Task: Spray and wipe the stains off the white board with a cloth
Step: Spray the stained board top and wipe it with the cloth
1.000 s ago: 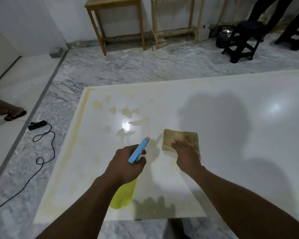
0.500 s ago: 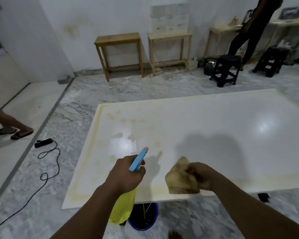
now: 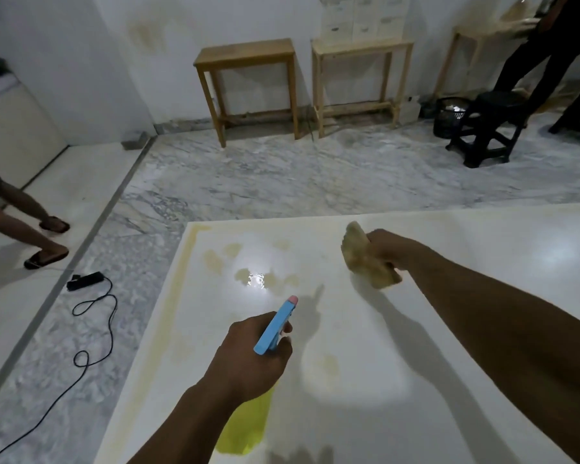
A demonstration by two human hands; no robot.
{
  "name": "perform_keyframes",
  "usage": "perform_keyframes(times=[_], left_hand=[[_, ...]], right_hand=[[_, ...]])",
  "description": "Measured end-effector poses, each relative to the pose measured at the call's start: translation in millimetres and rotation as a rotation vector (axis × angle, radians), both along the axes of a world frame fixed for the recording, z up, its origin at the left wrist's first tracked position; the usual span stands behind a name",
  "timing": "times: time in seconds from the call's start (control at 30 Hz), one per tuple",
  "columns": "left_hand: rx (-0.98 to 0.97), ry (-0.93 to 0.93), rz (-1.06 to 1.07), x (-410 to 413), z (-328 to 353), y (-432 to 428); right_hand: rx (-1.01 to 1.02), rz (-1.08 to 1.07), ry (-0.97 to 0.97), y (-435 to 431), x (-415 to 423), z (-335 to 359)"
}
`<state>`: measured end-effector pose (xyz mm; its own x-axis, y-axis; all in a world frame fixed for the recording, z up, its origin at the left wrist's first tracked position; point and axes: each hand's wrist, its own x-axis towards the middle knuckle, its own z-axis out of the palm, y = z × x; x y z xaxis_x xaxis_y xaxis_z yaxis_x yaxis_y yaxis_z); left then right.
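Observation:
A large white board point(image 3: 466, 323) lies flat in front of me, with yellowish stains point(image 3: 215, 259) near its far left corner and a wet glare spot beside them. My left hand point(image 3: 248, 363) grips a spray bottle point(image 3: 275, 324) with a blue head and a yellow body, its nozzle pointing toward the stains. My right hand point(image 3: 387, 246) holds a crumpled tan cloth point(image 3: 365, 259) lifted just above the board, to the right of the stains.
Marble floor surrounds the board. A black power strip and cable point(image 3: 84, 281) lie on the floor at left, near a person's sandalled feet point(image 3: 46, 257). Two wooden tables point(image 3: 248, 58) stand at the wall. A black stool point(image 3: 489, 128), a bin and a standing person are far right.
My right hand lifted the cloth off the board, bunched it and carried it forward toward the far edge. My view shifted forward over the board. The spray bottle stayed in my left hand.

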<state>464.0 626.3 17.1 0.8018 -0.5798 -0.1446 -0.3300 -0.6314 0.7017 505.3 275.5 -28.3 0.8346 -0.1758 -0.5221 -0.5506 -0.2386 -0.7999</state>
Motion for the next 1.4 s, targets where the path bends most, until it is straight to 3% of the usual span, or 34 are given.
perform_keyframes(times=[0.1,0.13,0.27,0.4,0.6,0.97,1.13,1.3,1.4], left_hand=[[-0.020,-0.010,0.017,37,-13,-13],[-0.018,-0.012,0.020,44,-19,-15],[0.001,0.039,0.031,54,-45,-12],[0.024,0.085,0.071,49,-62,-5],[0.038,0.074,0.065,21,-47,7],[0.064,0.014,-0.040,-110,-9,104],[0.078,0.010,-0.042,-125,2,137],[0.028,-0.012,-0.044,-98,9,126],[0.016,-0.005,-0.042,-69,4,105]], right_hand=[[-0.631,0.044,-0.072,-20,86,-5],[-0.751,0.085,-0.086,-24,106,-16],[-0.776,0.204,0.033,-11,125,-100],[-0.925,0.194,-0.085,18,94,-150],[-0.891,0.141,-0.216,75,-14,-153],[-0.928,0.239,0.017,269,-259,-129],[-0.717,0.170,0.027,278,-283,-92],[0.180,-0.286,0.170,213,-242,-25],[0.331,-0.339,0.278,174,-195,-10]])
